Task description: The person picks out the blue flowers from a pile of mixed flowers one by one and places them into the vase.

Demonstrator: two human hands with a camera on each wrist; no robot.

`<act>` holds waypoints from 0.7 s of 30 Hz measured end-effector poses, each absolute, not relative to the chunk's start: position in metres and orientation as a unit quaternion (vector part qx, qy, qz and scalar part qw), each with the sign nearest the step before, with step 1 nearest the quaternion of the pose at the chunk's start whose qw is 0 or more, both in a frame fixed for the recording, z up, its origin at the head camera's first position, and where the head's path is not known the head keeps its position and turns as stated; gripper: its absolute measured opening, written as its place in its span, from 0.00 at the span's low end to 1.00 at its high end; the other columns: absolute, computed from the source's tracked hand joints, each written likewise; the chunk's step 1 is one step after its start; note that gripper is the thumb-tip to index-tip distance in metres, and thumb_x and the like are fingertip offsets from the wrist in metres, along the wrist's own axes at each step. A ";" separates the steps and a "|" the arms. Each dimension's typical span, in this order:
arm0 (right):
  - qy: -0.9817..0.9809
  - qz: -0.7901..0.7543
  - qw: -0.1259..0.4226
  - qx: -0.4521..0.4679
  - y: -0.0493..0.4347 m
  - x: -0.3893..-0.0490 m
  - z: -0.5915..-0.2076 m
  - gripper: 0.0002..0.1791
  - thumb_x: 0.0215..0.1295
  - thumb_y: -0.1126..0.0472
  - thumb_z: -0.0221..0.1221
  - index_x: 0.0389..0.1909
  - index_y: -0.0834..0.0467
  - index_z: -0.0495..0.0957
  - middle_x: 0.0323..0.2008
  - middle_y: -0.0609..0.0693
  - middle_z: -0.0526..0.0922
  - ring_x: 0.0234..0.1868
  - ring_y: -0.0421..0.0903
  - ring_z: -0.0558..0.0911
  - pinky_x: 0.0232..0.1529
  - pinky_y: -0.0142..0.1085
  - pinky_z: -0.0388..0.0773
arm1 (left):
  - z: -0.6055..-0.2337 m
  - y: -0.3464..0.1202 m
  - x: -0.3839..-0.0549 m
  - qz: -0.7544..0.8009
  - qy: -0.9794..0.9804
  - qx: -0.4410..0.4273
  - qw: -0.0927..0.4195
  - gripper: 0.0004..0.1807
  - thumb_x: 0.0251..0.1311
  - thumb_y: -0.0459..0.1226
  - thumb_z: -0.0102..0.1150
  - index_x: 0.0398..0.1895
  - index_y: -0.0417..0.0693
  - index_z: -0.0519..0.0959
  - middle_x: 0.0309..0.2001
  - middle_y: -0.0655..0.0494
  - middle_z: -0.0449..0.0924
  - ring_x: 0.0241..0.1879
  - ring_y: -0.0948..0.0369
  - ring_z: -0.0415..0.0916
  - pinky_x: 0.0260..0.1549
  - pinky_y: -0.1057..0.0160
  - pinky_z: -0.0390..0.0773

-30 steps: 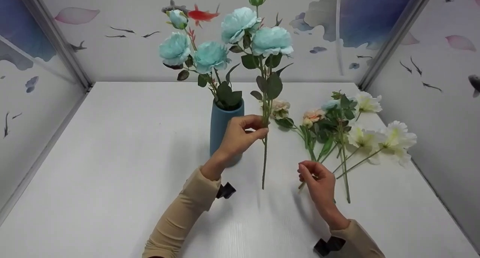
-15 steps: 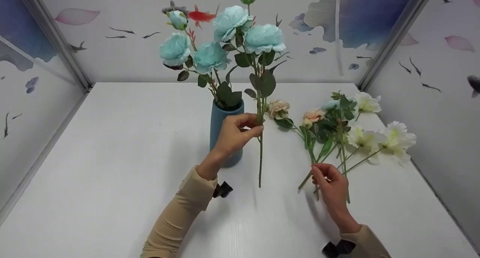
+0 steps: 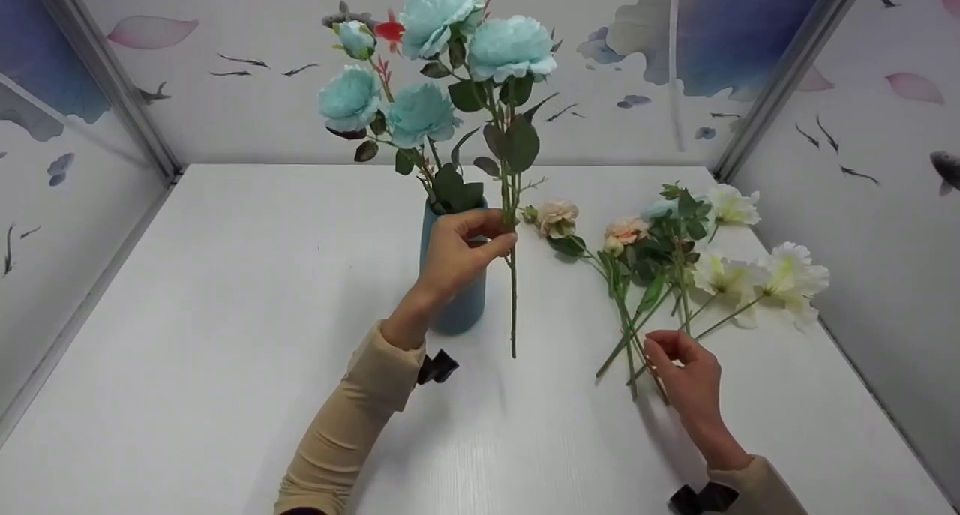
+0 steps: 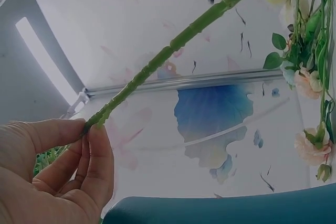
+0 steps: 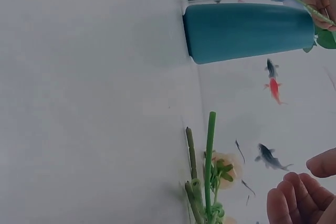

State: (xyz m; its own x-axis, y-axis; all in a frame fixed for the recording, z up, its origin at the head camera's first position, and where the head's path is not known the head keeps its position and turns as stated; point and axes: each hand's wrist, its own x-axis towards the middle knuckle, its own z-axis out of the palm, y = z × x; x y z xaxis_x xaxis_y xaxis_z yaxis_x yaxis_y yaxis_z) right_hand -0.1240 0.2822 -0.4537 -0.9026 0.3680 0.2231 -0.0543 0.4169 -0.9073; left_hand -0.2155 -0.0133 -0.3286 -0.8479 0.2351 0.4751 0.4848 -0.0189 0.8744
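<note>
My left hand [image 3: 463,254] pinches the stem [image 3: 514,297] of a light-blue artificial flower spray [image 3: 512,48] between thumb and fingertips. The spray stands upright in the air, with its lower end off the table. Just behind that hand is a blue vase [image 3: 459,309], partly hidden by it, with another light-blue spray [image 3: 421,115] in it. Loosely bent and holding nothing, my right hand [image 3: 688,372] hovers by the lower ends of the lying stems [image 3: 628,342]. In the right wrist view a gap shows between the right thumb and fingers [image 5: 294,195].
To the right on the white table [image 3: 247,312] lies a pile of artificial flowers: peach ones [image 3: 625,232], white-yellow ones [image 3: 796,271] and green leaves [image 3: 691,211], stems crossing. Printed panels [image 3: 247,118] enclose the table at the back and sides.
My left hand has moved left and slightly up with the blue spray, closer to the vase. My right hand has shifted right and down along the lying stems.
</note>
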 end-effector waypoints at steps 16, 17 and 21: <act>-0.866 0.452 0.183 -0.112 0.303 -0.122 -0.454 0.08 0.59 0.64 0.62 0.37 0.64 0.81 0.27 0.49 0.81 0.26 0.34 0.75 0.23 0.26 0.73 | -0.295 -0.031 -0.220 -0.665 -0.685 -0.268 0.127 0.10 0.53 0.26 0.61 0.40 0.32 0.82 0.31 0.48 0.82 0.29 0.60 0.77 0.31 0.65 0.78; -0.869 0.445 0.185 -0.112 0.304 -0.122 -0.454 0.07 0.59 0.64 0.62 0.36 0.63 0.81 0.27 0.49 0.82 0.27 0.34 0.74 0.24 0.25 0.72 | -0.293 -0.032 -0.220 -0.664 -0.685 -0.269 0.130 0.10 0.53 0.26 0.61 0.40 0.32 0.82 0.31 0.48 0.82 0.29 0.60 0.77 0.31 0.65 0.78; -0.879 0.425 0.182 -0.117 0.310 -0.122 -0.453 0.07 0.60 0.62 0.62 0.36 0.62 0.81 0.28 0.49 0.82 0.28 0.33 0.74 0.23 0.26 0.69 | -0.286 -0.037 -0.220 -0.669 -0.678 -0.270 0.140 0.10 0.53 0.25 0.61 0.40 0.31 0.82 0.30 0.48 0.82 0.28 0.60 0.78 0.31 0.64 0.79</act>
